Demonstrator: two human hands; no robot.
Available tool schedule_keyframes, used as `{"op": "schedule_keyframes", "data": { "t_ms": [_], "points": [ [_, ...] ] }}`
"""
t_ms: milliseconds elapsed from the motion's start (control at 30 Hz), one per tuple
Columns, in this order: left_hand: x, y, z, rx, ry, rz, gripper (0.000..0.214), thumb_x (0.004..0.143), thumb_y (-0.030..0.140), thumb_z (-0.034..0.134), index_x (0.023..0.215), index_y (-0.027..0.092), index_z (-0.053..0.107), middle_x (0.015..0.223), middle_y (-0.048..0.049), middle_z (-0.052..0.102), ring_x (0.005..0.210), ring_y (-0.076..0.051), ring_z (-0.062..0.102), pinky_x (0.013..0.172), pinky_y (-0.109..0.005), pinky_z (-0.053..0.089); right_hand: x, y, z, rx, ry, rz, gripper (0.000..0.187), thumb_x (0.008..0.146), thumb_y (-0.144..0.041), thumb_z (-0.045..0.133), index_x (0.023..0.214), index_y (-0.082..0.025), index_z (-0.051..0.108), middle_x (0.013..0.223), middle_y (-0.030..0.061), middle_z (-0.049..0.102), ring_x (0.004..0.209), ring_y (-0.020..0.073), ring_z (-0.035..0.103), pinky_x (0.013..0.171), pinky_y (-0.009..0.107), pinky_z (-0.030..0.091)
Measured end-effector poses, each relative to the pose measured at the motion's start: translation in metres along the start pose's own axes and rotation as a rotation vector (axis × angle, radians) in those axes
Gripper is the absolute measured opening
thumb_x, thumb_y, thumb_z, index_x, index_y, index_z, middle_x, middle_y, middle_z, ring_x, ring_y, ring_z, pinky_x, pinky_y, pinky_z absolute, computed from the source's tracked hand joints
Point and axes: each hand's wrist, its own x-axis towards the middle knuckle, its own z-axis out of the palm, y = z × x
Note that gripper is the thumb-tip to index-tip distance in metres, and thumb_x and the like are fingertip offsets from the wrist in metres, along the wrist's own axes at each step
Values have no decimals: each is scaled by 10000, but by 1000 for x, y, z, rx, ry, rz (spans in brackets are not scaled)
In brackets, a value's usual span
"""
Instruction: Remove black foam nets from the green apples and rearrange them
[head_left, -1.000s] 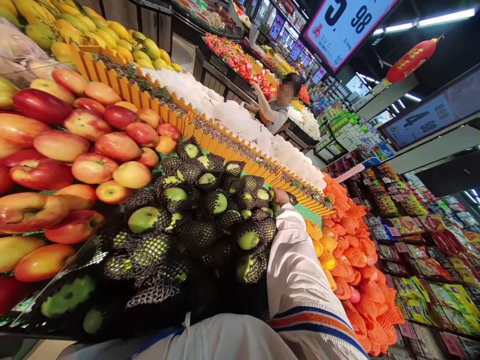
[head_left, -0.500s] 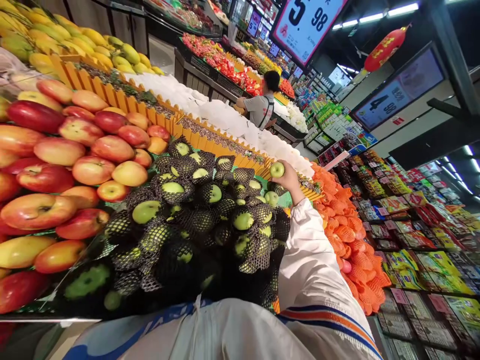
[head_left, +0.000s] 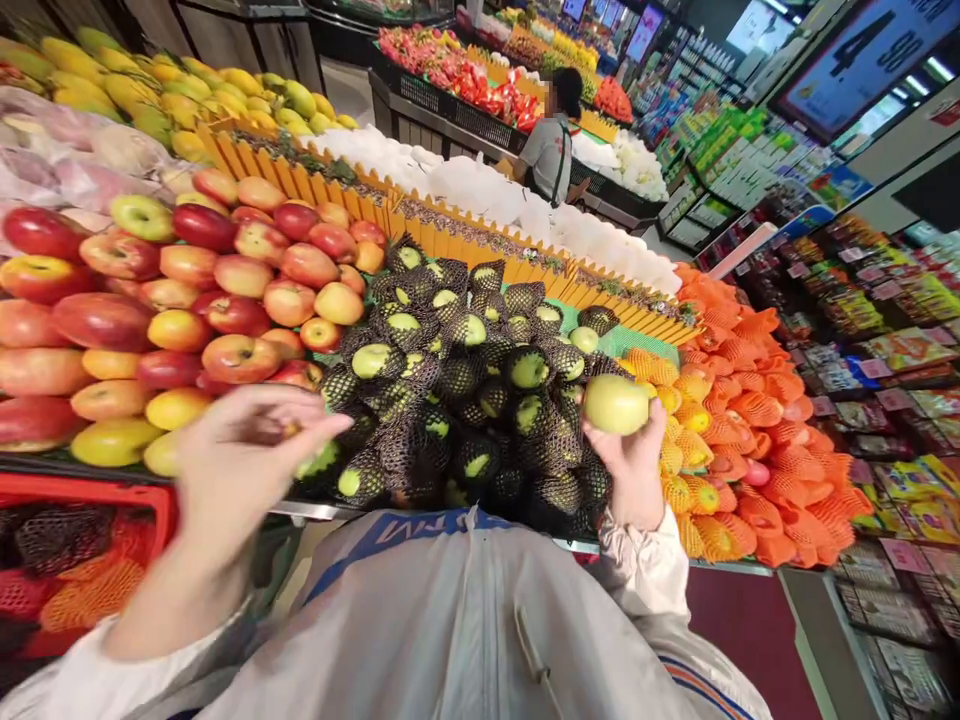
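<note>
Right hand [head_left: 634, 465]: raised with the fingers curled up around a bare green apple [head_left: 615, 403], which is gripped from below.
Green apple: held clear of the display, above the seam where the black-netted apples [head_left: 465, 380] meet the orange-netted fruit [head_left: 720, 420].
Left hand [head_left: 247, 445]: blurred; the fingers are seen loosely spread and nothing is seen held in them. It is lifted in front of the near left edge of the black-netted pile.
Left of the pile: red-and-yellow apples [head_left: 187, 300] are stacked without nets.
Behind the pile: a yellow picket divider [head_left: 480, 245] is set, with white-wrapped fruit [head_left: 487, 195] beyond it.
Lower left: a red basket [head_left: 90, 495] is seen, with netting inside.
Background: another person [head_left: 551, 150] is seen at a far stand.
</note>
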Motion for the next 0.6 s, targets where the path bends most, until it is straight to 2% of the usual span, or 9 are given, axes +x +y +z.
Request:
{"op": "schedule_keyframes", "data": {
  "t_ms": [67,133,267,333,433,500,600],
  "points": [
    [-4,-18,21,-35,-78,12,318,751,440,817,881,173,701,741,10,704,660,-135,632,695,-306,576,-22,22,2,84,17,104,666,764,-801,491,1137,-262,611,1127,127,662,871,268,670,601,375,519],
    [-9,-32,39,14,-206,70,277,802,449,764,886,188,731,754,2,718,658,-141,634,686,-297,559,-39,45,2,95,-14,208,690,766,-837,436,1070,-248,626,1023,126,684,787,249,658,543,352,489],
    [-11,-39,49,128,-357,198,273,890,467,659,936,214,749,805,-12,727,690,-158,651,711,-296,542,-64,77,-7,-37,-89,309,726,716,-875,447,1051,-251,604,911,116,693,692,251,644,512,370,475],
    [-8,-37,48,144,-387,237,287,904,477,638,955,217,750,822,-14,737,701,-165,666,727,-297,545,-74,83,-13,-121,-82,280,634,739,-805,511,1068,-268,590,958,103,689,741,266,658,542,388,502],
    [-3,-36,51,162,-441,317,283,937,451,601,968,208,743,891,-29,762,761,-177,692,781,-302,554,-83,85,-19,-296,-39,192,454,790,-604,627,1129,-308,564,1054,56,664,871,257,658,663,382,546],
    [-2,-39,57,186,-511,391,285,979,405,537,987,201,735,948,-47,765,850,-194,700,852,-322,551,-84,85,-20,-376,-10,119,430,777,-500,695,1139,-314,557,1063,26,650,935,241,643,760,364,548],
    [-5,-50,69,300,-623,497,307,1007,336,462,1109,198,716,1140,-96,724,1061,-255,646,989,-420,511,-78,88,-15,-485,-18,14,494,720,-482,776,1129,-278,587,1065,23,653,973,243,631,860,373,525]
  ]
}}
